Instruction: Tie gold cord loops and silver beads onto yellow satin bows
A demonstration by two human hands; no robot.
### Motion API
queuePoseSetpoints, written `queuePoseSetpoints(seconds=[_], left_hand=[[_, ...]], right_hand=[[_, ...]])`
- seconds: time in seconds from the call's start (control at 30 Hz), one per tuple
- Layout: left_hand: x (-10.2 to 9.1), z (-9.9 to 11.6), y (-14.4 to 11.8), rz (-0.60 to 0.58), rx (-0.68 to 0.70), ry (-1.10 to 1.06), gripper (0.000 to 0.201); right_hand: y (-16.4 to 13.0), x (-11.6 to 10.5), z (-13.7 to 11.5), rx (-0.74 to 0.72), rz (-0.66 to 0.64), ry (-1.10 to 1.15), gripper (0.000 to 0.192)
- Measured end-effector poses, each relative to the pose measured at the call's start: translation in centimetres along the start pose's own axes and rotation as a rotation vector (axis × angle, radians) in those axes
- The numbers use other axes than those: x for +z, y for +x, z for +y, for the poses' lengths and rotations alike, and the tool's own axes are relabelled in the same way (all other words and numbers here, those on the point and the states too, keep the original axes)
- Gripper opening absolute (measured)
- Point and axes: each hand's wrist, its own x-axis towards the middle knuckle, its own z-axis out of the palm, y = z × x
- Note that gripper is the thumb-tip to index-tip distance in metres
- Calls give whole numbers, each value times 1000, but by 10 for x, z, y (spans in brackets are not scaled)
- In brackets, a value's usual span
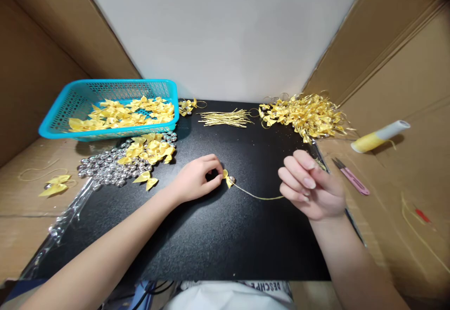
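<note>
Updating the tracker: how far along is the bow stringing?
Done: a heap of strung bows at back right. In hand: left hand pinches a bow with bell; right hand holds its gold cord. Left: bows in the basket, loose bells, cut cords.

bow: small yellow ribbon bow (227, 177) with a tiny silver bead at its middle, lying on the black mat, pinched at its left side by fingertips
cord: thin gold cord (258, 196), 1 strand, running from the bow rightward in a shallow sag across the mat to the fingers of the other hand
</note>
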Motion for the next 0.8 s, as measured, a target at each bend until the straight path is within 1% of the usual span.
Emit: queuePoseSetpoints(seconds=[0.03, 0.1, 0.2, 0.27, 0.3, 0.4, 0.57, 0.7, 0.8], left_hand=[[1, 0, 1, 18, -17, 14, 15], [3, -2, 3, 19, -11, 32, 23], [5, -4, 7, -37, 42, 31, 26], [5, -4, 8, -43, 40, 32, 25], [4, -3, 8, -47, 38, 32, 24], [1, -2, 9, -67, 36, 22, 23], [-2, -8, 8, -92, 36, -22, 20], [-2, -11, 5, -113, 136, -2, 18], [1, -9, 3, -93, 191, 60, 17]], right_hand=[[1, 0, 3, 25, 7, -29, 19], [5, -1, 12, 71, 67, -154, 16], [12, -5, 33, 126, 179, -510, 12], [16, -8, 48, 170, 196, -717, 13], [17, -9, 54, 205, 191, -759, 13], [19, -9, 65, 279, 161, -770, 16], [18, -6, 66, 283, 138, -766, 17], [16, -4, 66, 289, 97, -759, 16], [13, 0, 66, 300, 50, -726, 18]])
